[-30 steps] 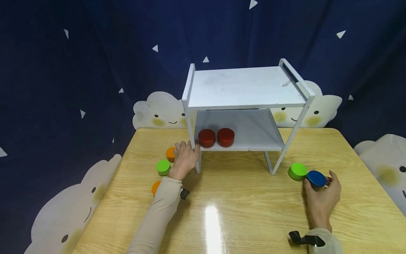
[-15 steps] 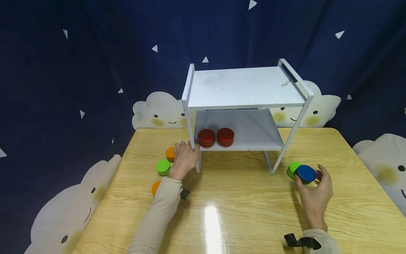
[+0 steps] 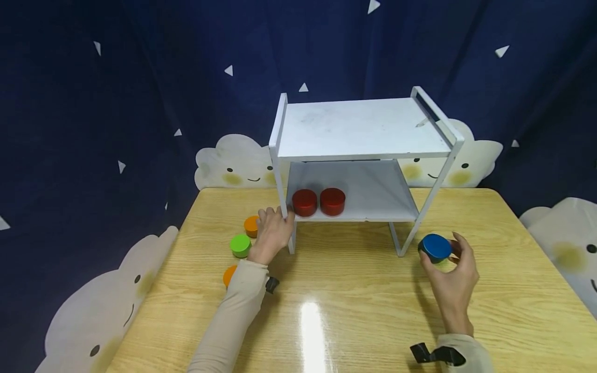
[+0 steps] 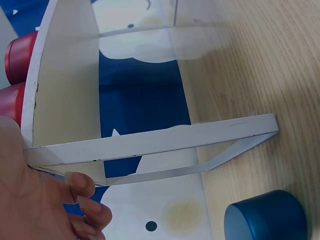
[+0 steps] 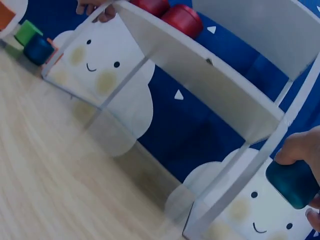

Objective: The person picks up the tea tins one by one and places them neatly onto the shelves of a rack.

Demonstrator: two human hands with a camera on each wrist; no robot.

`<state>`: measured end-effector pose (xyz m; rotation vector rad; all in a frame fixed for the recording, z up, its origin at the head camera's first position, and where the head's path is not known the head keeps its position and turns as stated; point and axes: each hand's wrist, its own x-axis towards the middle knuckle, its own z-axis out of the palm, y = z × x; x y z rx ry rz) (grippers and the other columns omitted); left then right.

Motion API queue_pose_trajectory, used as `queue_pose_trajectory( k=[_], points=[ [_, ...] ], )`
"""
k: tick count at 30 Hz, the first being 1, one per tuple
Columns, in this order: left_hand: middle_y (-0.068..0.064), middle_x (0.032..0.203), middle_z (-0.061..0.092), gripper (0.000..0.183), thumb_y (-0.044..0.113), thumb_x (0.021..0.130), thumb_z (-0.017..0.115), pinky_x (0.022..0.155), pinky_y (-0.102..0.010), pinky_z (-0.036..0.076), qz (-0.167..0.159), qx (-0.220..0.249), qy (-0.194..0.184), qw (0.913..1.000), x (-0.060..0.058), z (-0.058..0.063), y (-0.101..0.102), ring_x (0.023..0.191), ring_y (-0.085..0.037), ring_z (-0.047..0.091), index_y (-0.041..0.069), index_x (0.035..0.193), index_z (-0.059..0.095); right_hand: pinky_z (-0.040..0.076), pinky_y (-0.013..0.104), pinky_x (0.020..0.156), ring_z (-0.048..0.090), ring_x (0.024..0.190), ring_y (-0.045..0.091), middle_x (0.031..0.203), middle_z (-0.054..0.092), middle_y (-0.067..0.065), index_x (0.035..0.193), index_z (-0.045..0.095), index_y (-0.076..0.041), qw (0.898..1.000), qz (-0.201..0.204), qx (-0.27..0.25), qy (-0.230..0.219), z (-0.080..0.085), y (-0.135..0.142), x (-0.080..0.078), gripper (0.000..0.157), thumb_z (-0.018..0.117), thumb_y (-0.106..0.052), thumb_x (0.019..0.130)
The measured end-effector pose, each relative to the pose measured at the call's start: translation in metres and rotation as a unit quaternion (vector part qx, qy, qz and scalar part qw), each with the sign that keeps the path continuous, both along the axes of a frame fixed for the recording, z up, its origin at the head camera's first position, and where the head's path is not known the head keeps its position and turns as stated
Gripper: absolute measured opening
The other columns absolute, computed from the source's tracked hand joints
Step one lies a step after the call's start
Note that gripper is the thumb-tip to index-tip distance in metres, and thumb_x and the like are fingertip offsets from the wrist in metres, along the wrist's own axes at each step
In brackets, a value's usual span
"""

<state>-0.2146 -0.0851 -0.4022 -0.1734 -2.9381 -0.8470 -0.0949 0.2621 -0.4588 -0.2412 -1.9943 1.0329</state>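
Note:
My right hand (image 3: pixel 452 285) holds a blue round tin (image 3: pixel 436 247) between thumb and fingers, above the table beside the shelf's right front leg. A sliver of the green round piece (image 3: pixel 441 263) shows beneath this tin; the rest is covered. At the other end, my left hand (image 3: pixel 274 231) grips the left front post of the white two-tier shelf (image 3: pixel 364 129), fingertips (image 4: pixel 95 210) curled past its edge. Two red round tins (image 3: pixel 304 202) sit side by side on the lower tier, close to that hand.
Left of the shelf lie an orange piece (image 3: pixel 251 226), a green piece (image 3: pixel 240 245) and another orange piece (image 3: pixel 229 275), partly behind the left sleeve. A second blue tin (image 4: pixel 265 217) stands there too, hidden from the head view. A dark curtain (image 3: pixel 326 46) hangs behind the table.
My right hand has lifted the blue tin and carried it left and away from me, so that it now covers most of the green piece. The left hand stays on the shelf post.

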Motion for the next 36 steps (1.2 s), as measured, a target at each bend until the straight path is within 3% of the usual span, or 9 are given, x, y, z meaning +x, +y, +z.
queue_pose_trajectory(
  k=[9,19,29,36],
  points=[
    [-0.014,0.081,0.044,0.04,0.034,0.101,0.03,0.07,-0.041,0.028,0.0,-0.003,0.002,1.0,0.0,0.0,0.0,0.085,-0.035,0.035,0.009,0.077,0.05,0.037,0.012,0.077,0.053,0.103,-0.002,0.117,0.063,0.021,0.134,0.055,-0.006,0.998,0.025,0.024,0.048,0.023,-0.015,-0.005,0.078,0.085,0.001,0.063],
    [-0.013,0.079,0.044,0.041,0.035,0.101,0.029,0.069,-0.039,0.027,-0.008,0.001,0.004,1.0,0.0,0.0,0.0,0.081,-0.035,0.034,0.009,0.075,0.049,0.039,0.012,0.075,0.053,0.104,-0.003,0.115,0.062,0.023,0.134,0.053,-0.003,0.998,0.049,0.023,0.045,0.029,-0.024,-0.011,0.075,0.084,-0.002,0.066],
    [-0.013,0.078,0.044,0.041,0.034,0.101,0.029,0.067,-0.039,0.027,-0.006,0.002,0.008,0.9999,0.001,-0.001,0.0,0.08,-0.035,0.035,0.01,0.074,0.049,0.039,0.013,0.073,0.058,0.102,0.022,0.115,0.062,0.024,0.133,0.053,0.001,0.996,0.061,0.051,0.046,0.037,-0.033,-0.014,0.073,0.084,-0.004,0.067],
    [-0.013,0.078,0.044,0.041,0.035,0.101,0.029,0.068,-0.039,0.028,-0.006,0.004,0.011,0.9999,0.0,-0.001,0.0,0.081,-0.035,0.036,0.01,0.075,0.05,0.037,0.013,0.071,0.06,0.099,0.035,0.117,0.063,0.022,0.132,0.055,-0.001,0.992,0.083,0.052,0.082,0.049,-0.044,-0.022,0.074,0.084,0.0,0.064]
  ],
)
